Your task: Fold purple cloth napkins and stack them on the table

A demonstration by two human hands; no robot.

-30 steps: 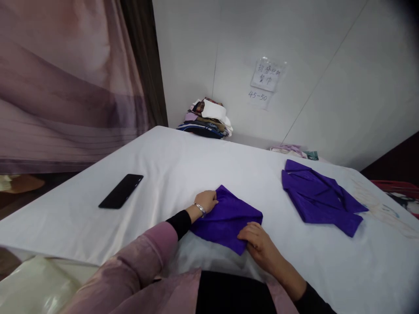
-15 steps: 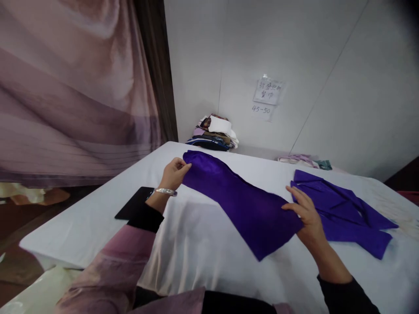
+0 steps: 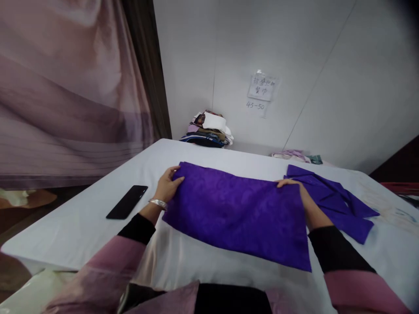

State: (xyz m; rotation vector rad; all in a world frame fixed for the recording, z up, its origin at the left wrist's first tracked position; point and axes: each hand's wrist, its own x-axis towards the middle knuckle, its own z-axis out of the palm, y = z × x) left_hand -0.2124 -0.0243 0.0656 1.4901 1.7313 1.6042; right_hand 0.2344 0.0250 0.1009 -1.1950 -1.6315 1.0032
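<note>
A purple patterned cloth napkin (image 3: 235, 213) is stretched between my two hands above the near side of the table, its lower edge hanging toward me. My left hand (image 3: 168, 183) pinches its upper left corner; a silver bangle circles that wrist. At the upper right edge, my right hand (image 3: 291, 185) grips the cloth, with part of the fingers hidden behind it. More purple cloth (image 3: 330, 196) lies loosely folded on the table, just beyond my right hand.
A black phone (image 3: 127, 202) lies on the white-covered table (image 3: 81, 226) at left. By the wall are a pile of folded cloths (image 3: 209, 130) and a lower stack (image 3: 291, 156). Paper signs (image 3: 262, 89) hang on the wall; a pink curtain (image 3: 72, 96) hangs at left.
The napkin has gone from slanted and sagging to spread nearly level with its broad face showing. My right hand has risen to the upper edge; my left hand has lowered slightly.
</note>
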